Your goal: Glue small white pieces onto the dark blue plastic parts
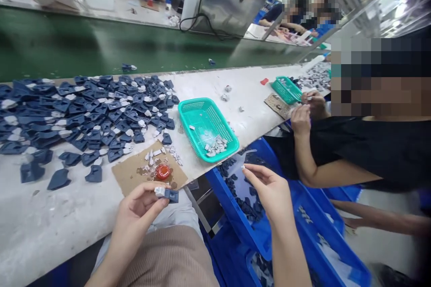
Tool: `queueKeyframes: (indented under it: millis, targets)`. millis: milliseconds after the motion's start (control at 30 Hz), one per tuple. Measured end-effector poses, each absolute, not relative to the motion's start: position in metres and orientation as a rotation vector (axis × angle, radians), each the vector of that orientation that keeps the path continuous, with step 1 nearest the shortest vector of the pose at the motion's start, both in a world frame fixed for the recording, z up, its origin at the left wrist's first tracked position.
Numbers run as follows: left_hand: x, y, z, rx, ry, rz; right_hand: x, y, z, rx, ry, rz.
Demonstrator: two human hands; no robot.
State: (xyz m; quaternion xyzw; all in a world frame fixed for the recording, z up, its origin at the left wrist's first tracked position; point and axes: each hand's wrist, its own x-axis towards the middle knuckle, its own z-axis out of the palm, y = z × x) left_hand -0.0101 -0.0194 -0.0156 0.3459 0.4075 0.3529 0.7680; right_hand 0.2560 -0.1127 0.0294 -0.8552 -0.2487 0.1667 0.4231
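My left hand (139, 213) is closed on a dark blue plastic part (172, 195) with a pale grey-white piece on its end, held over my lap by the table edge. My right hand (269, 188) pinches a tiny white piece (243, 167) between thumb and fingertips, above the blue crates. Just beyond my left hand lies a cardboard sheet (126, 172) with a small round red dish (162, 171) and several small white pieces (153, 157) on it. Behind it stands a green basket (183, 112) with small grey-white pieces (217, 145) inside.
A wide heap of dark blue parts (84, 103) covers the table's left side. Blue crates (235, 197) with dark parts stand below the table edge. At right, a co-worker's hands (303, 114) work near another green basket (286, 90). A green conveyor belt (101, 45) runs behind.
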Motion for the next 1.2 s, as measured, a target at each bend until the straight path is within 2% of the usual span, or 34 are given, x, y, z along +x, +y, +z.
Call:
queueKeyframes:
  millis: [400, 900, 1200]
  targets:
    - [-0.01, -0.029, -0.001, 0.82, 0.72, 1.002, 0.152, -0.068, 0.065, -1.606, -1.266, 1.03]
    - [-0.022, -0.04, -0.007, 0.824, 0.747, 1.065, 0.133, -0.07, 0.063, -1.579, -1.475, 1.051]
    - [-0.026, -0.041, -0.012, 0.846, 0.805, 1.063, 0.137, -0.069, 0.045, -1.434, -1.137, 1.281]
